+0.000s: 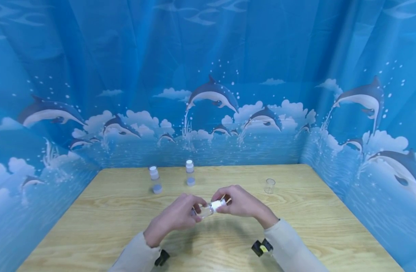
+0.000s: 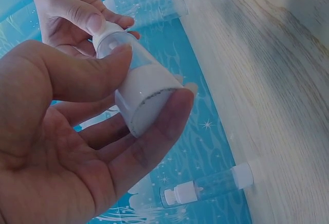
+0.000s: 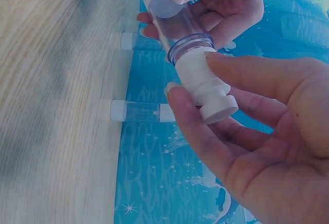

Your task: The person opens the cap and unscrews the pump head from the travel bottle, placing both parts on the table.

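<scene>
Above the middle of the table, my left hand (image 1: pixel 180 213) grips the transparent body of a small pump bottle (image 1: pixel 204 211), thumb and fingers round its white base (image 2: pixel 146 93). From the other end my right hand (image 1: pixel 245 202) pinches the white pump head (image 3: pixel 198 75) between thumb and fingers. The bottle lies tilted between the hands, pump toward the right. In the right wrist view the pump head sits at the mouth of the bottle; whether it is fully tightened cannot be seen. No overcap covers this pump.
Two similar pump bottles, a left one (image 1: pixel 155 180) and a right one (image 1: pixel 190 173), stand upright toward the back of the wooden table (image 1: pixel 126 211). A transparent cap (image 1: pixel 269 186) stands at the right. A blue dolphin-print curtain (image 1: pixel 153 75) surrounds the table's back and sides.
</scene>
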A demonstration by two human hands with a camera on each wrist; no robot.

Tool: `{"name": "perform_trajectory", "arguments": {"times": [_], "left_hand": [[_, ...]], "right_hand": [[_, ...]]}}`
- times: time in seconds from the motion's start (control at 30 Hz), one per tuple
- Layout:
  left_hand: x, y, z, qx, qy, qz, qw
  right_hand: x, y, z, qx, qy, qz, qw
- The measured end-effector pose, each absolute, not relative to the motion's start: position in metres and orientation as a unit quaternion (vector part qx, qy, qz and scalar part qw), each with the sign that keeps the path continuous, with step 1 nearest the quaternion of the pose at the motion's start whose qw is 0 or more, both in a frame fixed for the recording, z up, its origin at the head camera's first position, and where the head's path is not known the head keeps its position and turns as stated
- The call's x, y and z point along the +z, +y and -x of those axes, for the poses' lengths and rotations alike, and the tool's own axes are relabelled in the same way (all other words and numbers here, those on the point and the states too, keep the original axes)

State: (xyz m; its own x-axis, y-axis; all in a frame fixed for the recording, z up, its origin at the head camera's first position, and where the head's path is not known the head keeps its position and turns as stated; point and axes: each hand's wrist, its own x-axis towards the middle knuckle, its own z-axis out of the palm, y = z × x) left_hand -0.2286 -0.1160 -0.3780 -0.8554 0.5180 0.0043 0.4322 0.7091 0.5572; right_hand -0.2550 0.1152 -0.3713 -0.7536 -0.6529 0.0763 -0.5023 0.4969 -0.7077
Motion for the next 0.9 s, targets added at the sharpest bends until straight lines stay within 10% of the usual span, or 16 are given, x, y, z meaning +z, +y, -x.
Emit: {"name": "perform_trajectory", "arguments": {"times": [0.9], "left_hand": [[-0.3777, -0.1169, 0.2279, 0.288, 0.915, -0.274, 0.063]], "right_hand": [[-0.3740, 0.1198, 0.2575, -0.391, 0.845, 0.346, 0.117]]}}
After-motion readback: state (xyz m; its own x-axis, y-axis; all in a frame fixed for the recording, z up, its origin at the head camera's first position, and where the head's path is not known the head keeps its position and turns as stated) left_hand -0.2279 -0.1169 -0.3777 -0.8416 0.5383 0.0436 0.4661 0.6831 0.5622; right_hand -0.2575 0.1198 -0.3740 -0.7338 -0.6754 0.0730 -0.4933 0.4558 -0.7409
